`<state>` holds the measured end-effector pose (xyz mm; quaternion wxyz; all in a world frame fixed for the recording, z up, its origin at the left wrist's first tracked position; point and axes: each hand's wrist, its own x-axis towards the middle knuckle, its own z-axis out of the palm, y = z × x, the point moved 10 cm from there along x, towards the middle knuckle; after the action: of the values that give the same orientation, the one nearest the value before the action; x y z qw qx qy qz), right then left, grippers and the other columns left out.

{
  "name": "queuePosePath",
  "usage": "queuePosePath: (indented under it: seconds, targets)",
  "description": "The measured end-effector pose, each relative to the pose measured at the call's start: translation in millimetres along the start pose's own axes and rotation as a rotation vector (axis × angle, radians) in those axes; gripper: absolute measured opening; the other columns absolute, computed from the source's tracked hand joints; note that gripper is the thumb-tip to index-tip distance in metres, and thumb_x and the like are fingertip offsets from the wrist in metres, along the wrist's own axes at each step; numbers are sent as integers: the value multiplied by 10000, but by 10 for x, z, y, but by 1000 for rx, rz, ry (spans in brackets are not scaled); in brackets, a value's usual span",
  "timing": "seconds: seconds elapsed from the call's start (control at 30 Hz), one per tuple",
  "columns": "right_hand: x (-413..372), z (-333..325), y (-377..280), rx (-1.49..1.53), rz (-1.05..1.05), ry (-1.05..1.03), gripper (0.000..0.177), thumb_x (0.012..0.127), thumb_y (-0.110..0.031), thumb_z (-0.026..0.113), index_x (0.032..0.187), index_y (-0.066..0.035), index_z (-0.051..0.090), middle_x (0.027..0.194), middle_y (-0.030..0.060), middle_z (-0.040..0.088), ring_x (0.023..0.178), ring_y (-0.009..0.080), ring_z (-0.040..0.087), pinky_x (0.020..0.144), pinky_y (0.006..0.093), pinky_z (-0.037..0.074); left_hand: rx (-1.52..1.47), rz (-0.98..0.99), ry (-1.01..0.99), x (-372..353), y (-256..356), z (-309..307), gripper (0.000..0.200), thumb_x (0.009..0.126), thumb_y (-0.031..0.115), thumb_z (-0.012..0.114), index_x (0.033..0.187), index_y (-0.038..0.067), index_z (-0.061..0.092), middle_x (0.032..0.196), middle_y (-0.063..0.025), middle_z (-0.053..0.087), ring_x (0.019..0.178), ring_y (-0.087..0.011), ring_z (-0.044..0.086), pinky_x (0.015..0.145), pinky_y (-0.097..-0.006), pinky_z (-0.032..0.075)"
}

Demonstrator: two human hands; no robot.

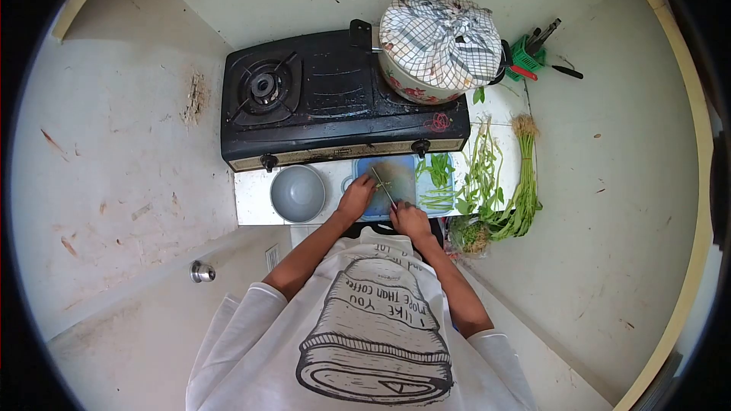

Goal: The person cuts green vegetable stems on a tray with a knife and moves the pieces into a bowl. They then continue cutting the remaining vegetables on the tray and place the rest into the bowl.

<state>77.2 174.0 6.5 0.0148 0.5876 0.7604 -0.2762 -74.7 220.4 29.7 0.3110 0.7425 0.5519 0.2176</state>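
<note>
My right hand (pixel 410 219) is closed on the handle of a knife (pixel 383 187), whose blade slants up and left over a blue cutting board (pixel 397 169). At the board's left part, my left hand (pixel 357 196) has its fingers pressed together by the blade, near small green bits (pixel 385 184); whether they grip any is too small to tell. Cut green leaves (pixel 436 170) and pale stems (pixel 436 199) lie on the right side, in a light blue tray.
A grey bowl (pixel 298 193) stands left of the board. Behind is a black gas stove (pixel 340 76) bearing a cloth-covered pot (pixel 419 91). Long leafy greens (pixel 525 175) lie at the right, near a bagged bunch (pixel 469 235). A green basket (pixel 525 53) holds utensils.
</note>
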Motion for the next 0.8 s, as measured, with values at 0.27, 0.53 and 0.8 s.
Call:
queuePosePath:
  seconds: [0.27, 0.53, 0.8]
  targets:
    - [56, 25, -39, 13, 7, 4, 389, 1015, -380, 556, 1000, -1, 639, 781, 280, 714, 750, 465, 726, 716, 556, 593, -13, 31, 34, 0, 11, -17, 147, 925, 41, 638, 1066, 2, 642, 1039, -207, 624, 928, -426, 651, 834, -484, 554]
    - [130, 37, -74, -49, -18, -22, 396, 1028, -382, 538, 1005, 2, 627, 788, 269, 718, 752, 453, 730, 711, 548, 595, -25, 51, 72, -65, 12, -28, 199, 897, 14, 623, 1093, -19, 633, 1039, -219, 609, 977, -419, 636, 872, -478, 540]
    - [4, -19, -18, -30, 1, 18, 395, 1017, -385, 548, 999, 1, 633, 784, 267, 718, 741, 453, 730, 693, 546, 600, 18, 51, 37, -76, 1, -23, 169, 912, 12, 614, 1077, -20, 637, 1026, -206, 605, 976, -405, 635, 872, -462, 545]
